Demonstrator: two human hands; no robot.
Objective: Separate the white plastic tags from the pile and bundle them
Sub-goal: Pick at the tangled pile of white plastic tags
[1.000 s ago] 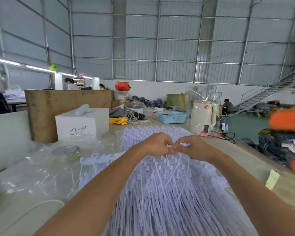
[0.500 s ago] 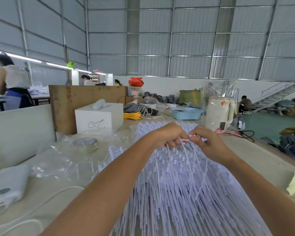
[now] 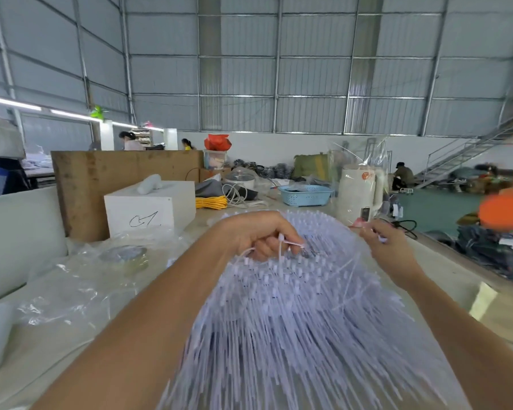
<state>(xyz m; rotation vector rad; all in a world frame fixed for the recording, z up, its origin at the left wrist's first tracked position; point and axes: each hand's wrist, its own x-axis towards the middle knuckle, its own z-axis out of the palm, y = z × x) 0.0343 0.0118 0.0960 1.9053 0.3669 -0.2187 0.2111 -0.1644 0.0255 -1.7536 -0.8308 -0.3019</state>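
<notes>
At the far left edge a person in a white top stands behind a pale panel. On your table, crumpled clear plastic wrap lies spread out, with a roll of clear tape sitting in it. Behind that stands a white box marked with a black scribble, a white roll resting on its top, and a brown board upright at its back. Just right of the box lies a coil of yellow cord.

Your left hand sits at the far end of the pile of white plastic tags, which fans across the middle of the table toward you. Its fingers are curled in, gripping a small bunch of tags, heads poking out past the knuckles. Thin tag strands arc from there toward your right hand, which is raised just beside the pile's right edge. Its fingertips are pinched together on the end of a tag; how many it holds you cannot tell.

Beyond the pile sit a blue basket and a white kettle with clear film around it, a black cable trailing at its base. A pale yellow pad lies at the table's right edge. A blurred orange shape fills the far right.
</notes>
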